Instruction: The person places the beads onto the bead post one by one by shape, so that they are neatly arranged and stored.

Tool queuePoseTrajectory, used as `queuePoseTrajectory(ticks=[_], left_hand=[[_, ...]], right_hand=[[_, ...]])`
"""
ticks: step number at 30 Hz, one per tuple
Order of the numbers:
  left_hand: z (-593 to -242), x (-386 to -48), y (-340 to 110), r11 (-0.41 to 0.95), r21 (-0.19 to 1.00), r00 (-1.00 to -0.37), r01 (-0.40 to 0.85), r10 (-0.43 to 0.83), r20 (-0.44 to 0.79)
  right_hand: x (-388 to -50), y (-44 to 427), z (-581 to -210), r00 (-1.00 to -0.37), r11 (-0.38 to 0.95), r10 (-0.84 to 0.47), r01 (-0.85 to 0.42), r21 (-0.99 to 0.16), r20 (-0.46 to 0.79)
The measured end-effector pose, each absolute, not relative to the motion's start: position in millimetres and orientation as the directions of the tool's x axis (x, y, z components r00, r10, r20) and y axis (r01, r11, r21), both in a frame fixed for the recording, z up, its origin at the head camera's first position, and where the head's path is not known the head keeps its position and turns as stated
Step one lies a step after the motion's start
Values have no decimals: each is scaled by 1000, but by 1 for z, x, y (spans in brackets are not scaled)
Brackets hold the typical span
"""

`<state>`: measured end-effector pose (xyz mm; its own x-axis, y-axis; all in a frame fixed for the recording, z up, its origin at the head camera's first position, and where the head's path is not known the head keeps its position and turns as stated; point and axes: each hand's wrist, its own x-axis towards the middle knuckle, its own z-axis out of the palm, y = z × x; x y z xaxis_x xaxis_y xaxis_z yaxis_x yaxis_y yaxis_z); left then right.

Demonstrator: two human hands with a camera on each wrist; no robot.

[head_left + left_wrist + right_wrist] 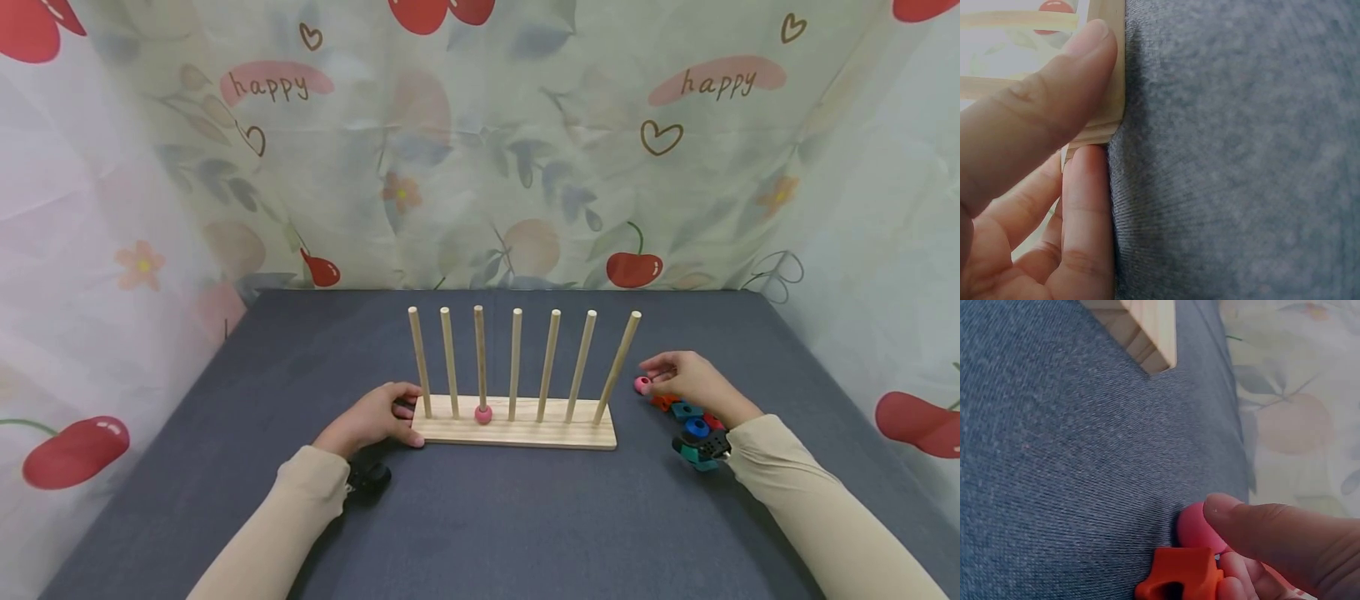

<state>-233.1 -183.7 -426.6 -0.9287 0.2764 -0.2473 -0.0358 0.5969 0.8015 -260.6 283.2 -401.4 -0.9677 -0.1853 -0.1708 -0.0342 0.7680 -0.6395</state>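
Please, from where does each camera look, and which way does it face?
Head: worn on the head, faces forward and down at the pegged board; left hand, right hand and sleeves show.
Left wrist: worn there, faces the board's end and dark cloth; left thumb and fingers show.
Right wrist: worn there, faces a pink bead, an orange piece and the board's corner; right thumb and fingers show.
Shared: the head and right wrist views both show that bead and orange piece.
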Motion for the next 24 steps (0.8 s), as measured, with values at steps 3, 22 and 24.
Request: queuePoseTrajectory(ticks=[3,22,24], left_hand=[[-426,-233,-184,598,801,-929,-36,276,-247],[-426,-233,-183,615,787,-930,-49,259,-261],[-425,-233,-183,613,789,-930,-45,263,-258]], right_hand=[[-263,281,-403,-968,780,-177,-27,-626,-178],[-257,279,-398,-986,785,-127,-31,-618,-111],[-254,279,-393,-990,767,-111,-29,-641,-89]])
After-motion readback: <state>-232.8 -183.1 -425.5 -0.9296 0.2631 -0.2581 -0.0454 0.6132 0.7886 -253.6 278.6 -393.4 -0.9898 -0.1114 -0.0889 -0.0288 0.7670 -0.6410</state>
